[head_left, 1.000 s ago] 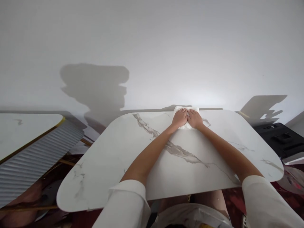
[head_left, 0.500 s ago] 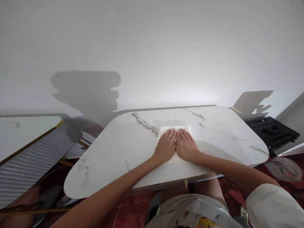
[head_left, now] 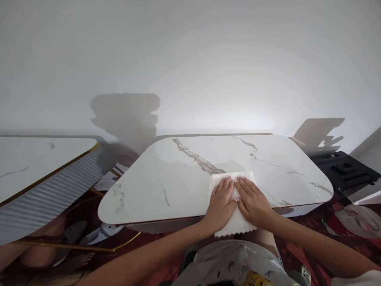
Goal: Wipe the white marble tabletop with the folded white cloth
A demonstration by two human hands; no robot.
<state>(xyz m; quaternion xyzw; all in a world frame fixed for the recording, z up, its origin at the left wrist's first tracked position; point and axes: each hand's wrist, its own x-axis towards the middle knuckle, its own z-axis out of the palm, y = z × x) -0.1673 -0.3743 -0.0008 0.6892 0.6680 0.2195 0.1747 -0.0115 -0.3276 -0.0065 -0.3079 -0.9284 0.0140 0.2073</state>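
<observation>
Both palms flat on the cloth

My left hand [head_left: 220, 202] and right hand [head_left: 253, 200] lay open, fingers spread, pressing the white cloth [head_left: 235, 221] at the marble table's [head_left: 166, 178] near edge, gripping nothing.

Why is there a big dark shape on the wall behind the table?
In the head view, it is a shadow on the white wall, so light comes from the near side; a second shadow lies at right. The table edges bow from lens distortion. Both hands, left hand and right hand, and the cloth look sharp.
</observation>
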